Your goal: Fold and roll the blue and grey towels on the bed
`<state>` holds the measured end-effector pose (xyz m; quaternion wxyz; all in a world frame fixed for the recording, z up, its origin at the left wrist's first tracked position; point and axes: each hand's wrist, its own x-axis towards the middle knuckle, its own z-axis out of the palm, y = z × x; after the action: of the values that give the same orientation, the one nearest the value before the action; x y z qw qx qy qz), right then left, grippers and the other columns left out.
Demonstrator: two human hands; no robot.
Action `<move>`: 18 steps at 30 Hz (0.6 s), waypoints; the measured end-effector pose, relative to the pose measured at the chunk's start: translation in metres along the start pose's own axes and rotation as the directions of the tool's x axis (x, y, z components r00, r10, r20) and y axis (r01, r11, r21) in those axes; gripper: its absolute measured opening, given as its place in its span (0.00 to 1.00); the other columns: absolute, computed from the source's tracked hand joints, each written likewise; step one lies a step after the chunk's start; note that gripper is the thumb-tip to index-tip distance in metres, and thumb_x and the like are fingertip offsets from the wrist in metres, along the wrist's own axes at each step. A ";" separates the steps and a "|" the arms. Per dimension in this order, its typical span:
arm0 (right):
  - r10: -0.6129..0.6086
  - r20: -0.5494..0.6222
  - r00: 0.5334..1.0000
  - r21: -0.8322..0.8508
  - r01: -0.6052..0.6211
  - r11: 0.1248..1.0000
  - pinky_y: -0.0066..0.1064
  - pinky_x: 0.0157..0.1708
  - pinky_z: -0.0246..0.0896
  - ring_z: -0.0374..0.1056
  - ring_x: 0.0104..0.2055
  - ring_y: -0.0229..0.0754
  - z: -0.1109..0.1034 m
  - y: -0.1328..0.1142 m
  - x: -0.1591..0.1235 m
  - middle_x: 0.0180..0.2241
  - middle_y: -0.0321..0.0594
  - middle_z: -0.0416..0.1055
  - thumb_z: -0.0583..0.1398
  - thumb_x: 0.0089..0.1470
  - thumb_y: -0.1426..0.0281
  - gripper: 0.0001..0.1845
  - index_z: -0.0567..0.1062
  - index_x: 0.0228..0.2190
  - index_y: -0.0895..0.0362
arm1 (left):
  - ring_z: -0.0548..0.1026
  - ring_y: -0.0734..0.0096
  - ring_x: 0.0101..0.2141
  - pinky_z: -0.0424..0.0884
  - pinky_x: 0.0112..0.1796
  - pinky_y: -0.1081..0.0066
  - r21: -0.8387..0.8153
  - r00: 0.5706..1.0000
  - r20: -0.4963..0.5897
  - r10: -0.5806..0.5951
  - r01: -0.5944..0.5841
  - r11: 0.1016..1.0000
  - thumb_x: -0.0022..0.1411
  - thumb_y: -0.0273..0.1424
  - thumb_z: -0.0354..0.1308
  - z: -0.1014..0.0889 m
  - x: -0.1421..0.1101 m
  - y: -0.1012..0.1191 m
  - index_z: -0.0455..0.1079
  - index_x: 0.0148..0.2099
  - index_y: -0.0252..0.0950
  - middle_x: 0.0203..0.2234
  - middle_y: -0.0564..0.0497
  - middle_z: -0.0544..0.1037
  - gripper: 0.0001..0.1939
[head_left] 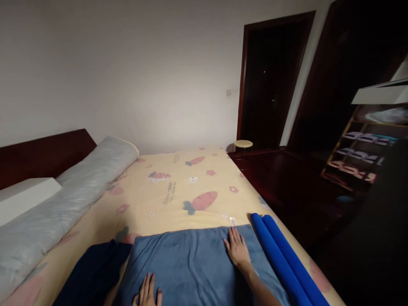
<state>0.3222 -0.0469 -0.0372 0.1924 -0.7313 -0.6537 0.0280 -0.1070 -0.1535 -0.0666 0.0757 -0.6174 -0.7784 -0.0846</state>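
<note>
Flatly, the left hand [148,293] and right hand [238,250] rest, grip spread, on blue cloth [188,259].

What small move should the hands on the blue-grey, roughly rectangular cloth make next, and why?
Perhaps draw the right hand away from the left hand, smoothing the blue-grey, roughly rectangular cloth, because creases run between the hands and both rest on its surface.

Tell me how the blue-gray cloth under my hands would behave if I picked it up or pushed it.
The blue-gray cloth would probably flop when lifted: its soft wrinkles suggest little stiffness. Pushed, it would likely bunch up, as creases run between the left hand and right hand.
</note>
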 end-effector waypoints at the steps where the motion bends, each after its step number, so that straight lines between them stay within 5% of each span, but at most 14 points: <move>1: -0.038 0.029 0.999 0.026 0.037 0.999 0.49 0.64 0.43 0.48 0.68 0.53 0.002 -0.017 -0.004 0.65 0.54 0.53 0.39 0.62 0.47 0.42 0.62 0.61 0.66 | 0.65 0.61 0.60 0.63 0.53 0.58 0.003 1.000 -0.008 0.005 -0.005 1.000 0.62 0.37 0.45 -0.002 -0.001 0.001 0.65 0.62 0.49 0.63 0.53 0.66 0.26; 10: -0.315 0.178 0.932 0.267 0.263 0.927 0.45 0.66 0.41 0.42 0.69 0.51 0.020 -0.151 -0.060 0.67 0.47 0.47 0.43 0.64 0.49 0.38 0.57 0.64 0.60 | 0.64 0.61 0.61 0.62 0.53 0.57 0.009 1.000 -0.008 0.009 -0.009 1.000 0.64 0.35 0.42 -0.015 -0.004 0.009 0.64 0.63 0.44 0.63 0.51 0.65 0.27; 14: -0.461 0.244 0.853 0.377 0.354 0.856 0.46 0.67 0.38 0.40 0.70 0.49 0.007 -0.166 -0.073 0.68 0.45 0.43 0.43 0.65 0.50 0.37 0.51 0.66 0.58 | 0.66 0.61 0.60 0.61 0.54 0.57 0.023 0.999 -0.041 0.011 -0.010 1.000 0.63 0.35 0.43 -0.015 -0.005 0.012 0.65 0.62 0.45 0.62 0.51 0.67 0.26; 18: -0.615 0.261 0.745 0.475 0.455 0.753 0.46 0.67 0.39 0.42 0.69 0.46 -0.011 -0.149 -0.080 0.68 0.40 0.45 0.45 0.65 0.50 0.34 0.50 0.66 0.49 | 0.67 0.61 0.59 0.61 0.54 0.58 0.026 0.998 -0.064 0.011 -0.009 1.000 0.63 0.34 0.44 -0.018 -0.005 0.015 0.66 0.61 0.44 0.61 0.50 0.69 0.26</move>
<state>0.1730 -0.1161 0.0035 0.1921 -0.4336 -0.8453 0.2461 -0.0909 -0.1595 -0.0493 0.1091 -0.6172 -0.7735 -0.0940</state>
